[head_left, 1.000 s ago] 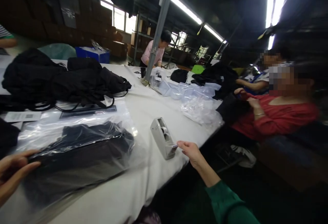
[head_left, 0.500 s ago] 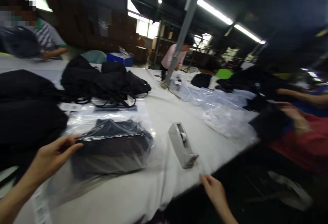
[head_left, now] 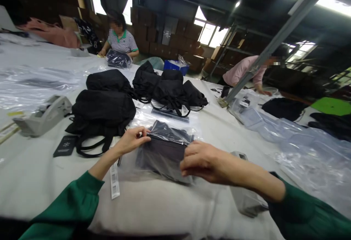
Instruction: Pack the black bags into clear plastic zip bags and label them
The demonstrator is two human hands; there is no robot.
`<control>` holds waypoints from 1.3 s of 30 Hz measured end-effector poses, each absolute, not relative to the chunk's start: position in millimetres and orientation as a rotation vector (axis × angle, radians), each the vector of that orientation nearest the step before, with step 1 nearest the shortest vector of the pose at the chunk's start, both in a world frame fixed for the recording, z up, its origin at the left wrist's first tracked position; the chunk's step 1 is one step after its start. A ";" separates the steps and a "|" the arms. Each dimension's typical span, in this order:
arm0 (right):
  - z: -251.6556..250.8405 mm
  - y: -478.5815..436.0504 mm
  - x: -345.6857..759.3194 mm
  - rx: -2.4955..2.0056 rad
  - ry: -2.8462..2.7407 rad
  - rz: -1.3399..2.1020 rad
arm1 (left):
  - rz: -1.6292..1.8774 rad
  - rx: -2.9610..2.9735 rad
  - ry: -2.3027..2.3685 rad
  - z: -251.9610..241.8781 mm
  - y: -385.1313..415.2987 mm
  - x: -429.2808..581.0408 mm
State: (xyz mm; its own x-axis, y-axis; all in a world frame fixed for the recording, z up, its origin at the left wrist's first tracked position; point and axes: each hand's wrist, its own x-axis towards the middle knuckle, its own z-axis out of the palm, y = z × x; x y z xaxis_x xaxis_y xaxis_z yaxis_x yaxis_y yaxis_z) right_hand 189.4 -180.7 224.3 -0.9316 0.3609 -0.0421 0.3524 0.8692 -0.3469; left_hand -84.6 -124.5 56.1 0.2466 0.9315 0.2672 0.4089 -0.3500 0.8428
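Note:
A clear plastic bag (head_left: 164, 156) with a folded black item inside lies flat on the white table in front of me. My left hand (head_left: 131, 140) pinches the bag's folded edge at its left end, thumb against fingers. Over the bag's right side is my right hand (head_left: 204, 161), its fingers curled together; what they hold, if anything, is hidden. A grey tape dispenser (head_left: 245, 201) stands on the table, partly covered by my right forearm. Left of the bag hangs a strip of barcode labels (head_left: 114, 181).
Black bags with straps (head_left: 105, 108) lie to the left and behind, beside a black tag (head_left: 65, 146). A second tape dispenser (head_left: 45, 117) stands at left. Clear plastic bags (head_left: 309, 163) spread at right. Across the table are two people and a slanting metal post (head_left: 276, 42).
My view has swung left. My right hand has moved from the table edge near the tape dispenser to above the bag. My left hand still pinches the bag's edge.

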 end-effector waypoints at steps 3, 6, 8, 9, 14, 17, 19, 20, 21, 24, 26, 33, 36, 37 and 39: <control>217.8 -134.9 149.9 -0.490 -3.225 0.446 | 1.062 1.892 1.212 53.6 -118.0 -85.6; 199.5 -101.8 124.5 -0.568 -3.403 0.175 | 1.067 1.909 1.200 51.2 -113.5 -86.7; 188.2 -90.9 111.5 -0.652 -3.485 -0.029 | 1.057 1.932 1.196 52.1 -113.1 -88.2; 183.6 -88.4 105.9 -0.690 -3.512 -0.128 | 1.047 1.948 1.197 53.5 -113.6 -88.8; 172.7 -91.6 89.0 -0.791 -3.543 -0.373 | 0.987 2.036 1.322 63.8 -118.1 -83.1; 173.3 -93.2 87.0 -0.825 -3.529 -0.361 | 0.912 2.159 1.439 66.6 -117.4 -72.8; 175.9 -91.6 88.1 -0.848 -3.528 -0.356 | 0.865 2.217 1.401 67.1 -115.0 -67.9; 177.5 -90.0 89.3 -0.863 -3.529 -0.345 | 0.848 2.230 1.372 67.4 -113.6 -66.8; 179.2 -88.0 90.9 -0.885 -3.530 -0.318 | 0.835 2.239 1.348 67.7 -112.3 -66.6; 182.2 -79.5 97.4 -0.987 -3.484 -0.101 | 0.812 2.252 1.308 68.9 -108.8 -68.6; 180.7 -70.3 102.1 -1.074 -3.368 0.140 | 0.802 2.249 1.270 69.4 -106.5 -69.9; 176.2 -21.9 126.4 -1.326 -3.112 0.324 | 0.811 2.204 1.142 68.0 -101.3 -74.0; 174.5 -36.6 143.3 -1.412 -2.947 0.041 | 0.866 2.137 1.146 66.3 -104.4 -74.0; 169.8 -49.7 148.1 -1.341 -2.917 0.022 | 0.880 2.122 1.151 64.4 -105.2 -72.7; 152.3 -82.1 154.4 -1.126 -2.893 0.047 | 0.904 2.115 1.134 57.7 -104.8 -68.6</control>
State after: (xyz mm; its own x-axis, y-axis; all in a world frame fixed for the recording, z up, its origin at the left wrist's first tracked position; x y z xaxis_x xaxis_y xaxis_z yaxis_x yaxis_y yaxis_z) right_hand 154.4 -82.1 152.3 -0.7365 0.6760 0.0232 0.6749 0.7367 -0.0417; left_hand -68.6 -104.8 57.7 0.4119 0.8628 0.2933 0.4782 -0.4786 0.7364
